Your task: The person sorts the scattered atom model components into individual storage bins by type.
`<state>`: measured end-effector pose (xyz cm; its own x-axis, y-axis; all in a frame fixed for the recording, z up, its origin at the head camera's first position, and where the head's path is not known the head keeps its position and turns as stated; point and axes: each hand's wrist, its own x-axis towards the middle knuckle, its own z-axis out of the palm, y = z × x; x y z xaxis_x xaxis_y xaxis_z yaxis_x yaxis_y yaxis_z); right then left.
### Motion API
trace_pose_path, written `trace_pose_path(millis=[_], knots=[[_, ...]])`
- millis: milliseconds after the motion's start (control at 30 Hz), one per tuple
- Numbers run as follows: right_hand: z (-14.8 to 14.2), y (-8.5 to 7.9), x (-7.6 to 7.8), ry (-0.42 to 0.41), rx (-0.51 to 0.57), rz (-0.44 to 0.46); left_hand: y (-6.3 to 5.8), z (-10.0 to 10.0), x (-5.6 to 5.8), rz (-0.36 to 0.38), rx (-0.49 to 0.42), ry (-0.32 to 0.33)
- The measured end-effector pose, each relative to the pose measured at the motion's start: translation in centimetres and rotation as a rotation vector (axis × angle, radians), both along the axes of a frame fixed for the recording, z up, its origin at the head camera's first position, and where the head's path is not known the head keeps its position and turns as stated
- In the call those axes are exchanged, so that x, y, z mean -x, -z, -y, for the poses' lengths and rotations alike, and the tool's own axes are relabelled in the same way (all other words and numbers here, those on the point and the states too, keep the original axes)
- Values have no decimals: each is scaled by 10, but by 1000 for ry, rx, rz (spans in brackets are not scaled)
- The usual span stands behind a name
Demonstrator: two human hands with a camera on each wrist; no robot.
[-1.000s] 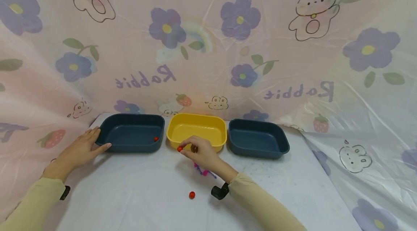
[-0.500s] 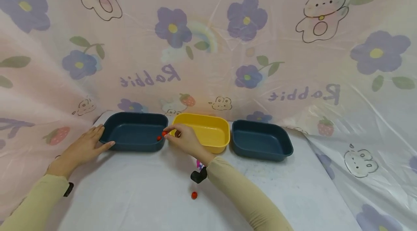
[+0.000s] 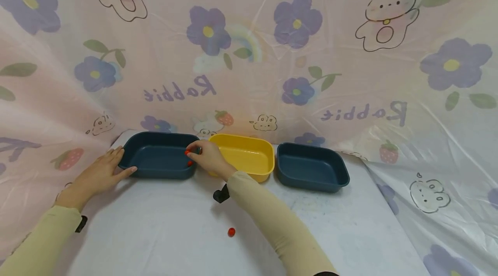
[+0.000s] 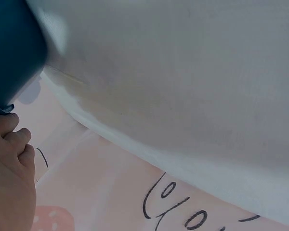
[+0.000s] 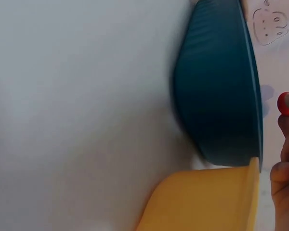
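Observation:
My right hand (image 3: 210, 157) pinches a small red bead (image 3: 187, 152) between thumb and fingertips over the right end of the left dark blue tray (image 3: 159, 174). Within that tray another red bead (image 3: 190, 163) lies near its right wall. In the right wrist view the pinched bead (image 5: 284, 104) shows at the right edge, beside the tray's rim. My left hand (image 3: 95, 177) rests against the tray's left end, with its thumb along the front rim. Part of this hand (image 4: 9, 168) appears in the left wrist view, fingers at the rim.
A yellow tray (image 3: 268, 161) stands just right of the left tray, partly behind my right hand. Farther right is a second dark blue tray (image 3: 307, 181). One more red bead (image 3: 231, 232) lies on the white tabletop (image 3: 163, 224). A patterned curtain (image 3: 249, 77) hangs behind.
My right hand has carried the pinched bead leftward from the yellow tray's front to above the left tray. Its arm now covers the pink and purple item on the table. The left hand stays put.

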<state>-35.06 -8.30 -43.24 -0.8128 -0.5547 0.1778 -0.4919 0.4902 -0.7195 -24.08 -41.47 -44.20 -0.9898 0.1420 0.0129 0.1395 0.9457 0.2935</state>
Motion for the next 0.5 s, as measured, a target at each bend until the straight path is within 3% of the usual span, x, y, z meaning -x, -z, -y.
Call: trace_pose_path(millis=[300,500], knots=[[13,8,14,12,-114,-50,1,-1,0,-6,-5,4],[19,10,21,5,-130,-79,0,-1,0,-11,-4,-5]])
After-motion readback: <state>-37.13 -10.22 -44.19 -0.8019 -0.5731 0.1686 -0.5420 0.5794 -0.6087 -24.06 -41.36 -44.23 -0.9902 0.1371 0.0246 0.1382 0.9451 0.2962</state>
